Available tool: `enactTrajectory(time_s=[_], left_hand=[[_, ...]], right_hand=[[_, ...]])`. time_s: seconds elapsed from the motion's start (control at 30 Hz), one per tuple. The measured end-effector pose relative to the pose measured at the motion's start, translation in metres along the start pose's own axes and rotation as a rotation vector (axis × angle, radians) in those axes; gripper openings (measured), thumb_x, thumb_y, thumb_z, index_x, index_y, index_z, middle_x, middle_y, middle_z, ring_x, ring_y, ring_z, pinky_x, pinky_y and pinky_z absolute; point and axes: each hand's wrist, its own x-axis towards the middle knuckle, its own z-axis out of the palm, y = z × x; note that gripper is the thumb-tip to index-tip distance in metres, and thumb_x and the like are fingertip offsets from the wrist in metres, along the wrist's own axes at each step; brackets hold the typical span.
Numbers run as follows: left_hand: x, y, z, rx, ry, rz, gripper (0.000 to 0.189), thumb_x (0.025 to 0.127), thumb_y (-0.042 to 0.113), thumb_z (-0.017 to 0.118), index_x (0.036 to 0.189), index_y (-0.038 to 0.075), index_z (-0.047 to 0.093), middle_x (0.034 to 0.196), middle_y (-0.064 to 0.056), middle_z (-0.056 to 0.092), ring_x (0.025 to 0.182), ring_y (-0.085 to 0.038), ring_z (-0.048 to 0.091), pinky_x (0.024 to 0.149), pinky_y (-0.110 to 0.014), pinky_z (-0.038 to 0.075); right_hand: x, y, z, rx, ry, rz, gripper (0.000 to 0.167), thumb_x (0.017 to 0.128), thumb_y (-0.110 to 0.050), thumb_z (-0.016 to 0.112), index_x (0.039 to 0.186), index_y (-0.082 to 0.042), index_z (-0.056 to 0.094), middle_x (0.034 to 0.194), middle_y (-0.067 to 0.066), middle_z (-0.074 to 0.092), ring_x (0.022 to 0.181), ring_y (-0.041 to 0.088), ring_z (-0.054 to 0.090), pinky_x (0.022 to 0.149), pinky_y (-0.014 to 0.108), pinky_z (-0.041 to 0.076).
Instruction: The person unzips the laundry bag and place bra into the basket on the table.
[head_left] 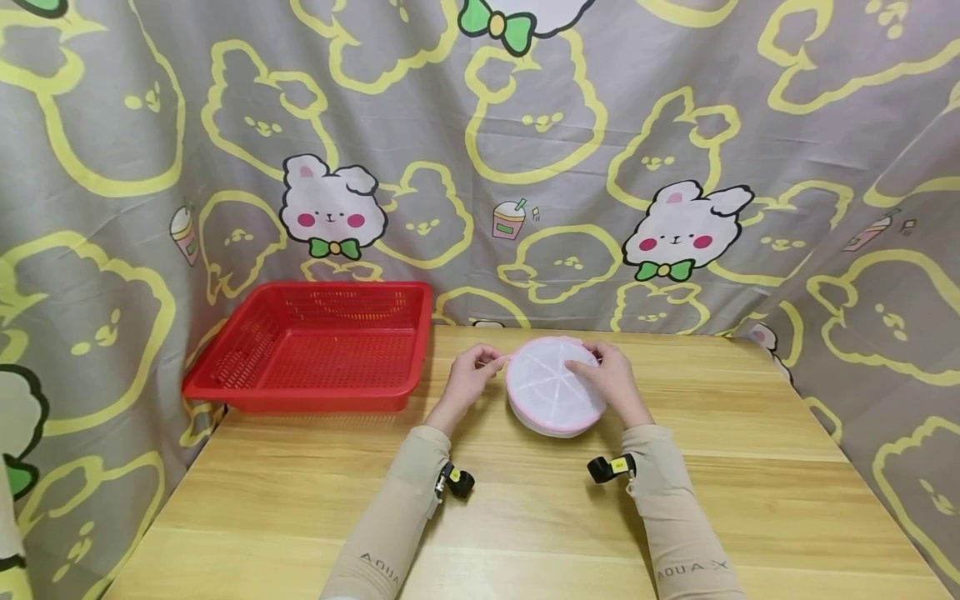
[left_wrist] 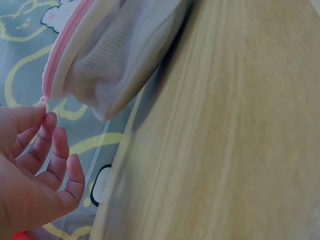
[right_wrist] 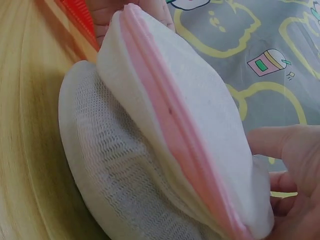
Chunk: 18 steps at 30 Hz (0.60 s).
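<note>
A round white mesh laundry bag [head_left: 553,385] with a pink zipper round its upper edge sits on the wooden table, its top marked with spoke-like seams. At the bag's far left edge, my left hand [head_left: 474,372] pinches the small pink end of the zipper between thumb and forefinger. In the left wrist view, the other fingers of that left hand [left_wrist: 37,170] are loosely bent. My right hand [head_left: 611,379] grips the right side of the bag, thumb on top and fingers around the edge. The zipper [right_wrist: 170,115] looks closed along the stretch in the right wrist view.
To the left, a red plastic basket [head_left: 337,358] with perforated walls stands on the table [head_left: 510,517], reaching over its left edge. A grey curtain [head_left: 442,117] with cartoon animals hangs behind the table and along both sides.
</note>
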Motion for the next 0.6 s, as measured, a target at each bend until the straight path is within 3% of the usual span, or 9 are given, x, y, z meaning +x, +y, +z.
enactTrajectory(time_s=[0.23,0.6], left_hand=[[-0.0003,-0.0004,0.0,0.016,0.007,0.02,0.014,0.091,0.015,0.068,0.096,0.002,0.067,0.086,-0.008,0.064,0.072,-0.007,0.056,0.068,-0.02,0.048],[-0.0018,0.0026,-0.0006,0.023,0.001,0.017,0.011,0.092,0.016,0.067,0.096,0.005,0.067,0.094,-0.012,0.066,0.077,-0.009,0.056,0.07,-0.022,0.046]], right_hand=[[0.0005,0.0008,0.0022,-0.021,0.032,0.027,0.05,0.087,-0.03,0.071,0.123,0.002,0.059,0.123,0.024,0.061,0.115,0.037,0.056,0.1,0.048,0.046],[-0.0022,-0.0014,0.0036,-0.012,0.09,0.073,0.046,0.085,-0.032,0.072,0.117,0.0,0.063,0.113,0.02,0.065,0.102,0.031,0.058,0.088,0.042,0.049]])
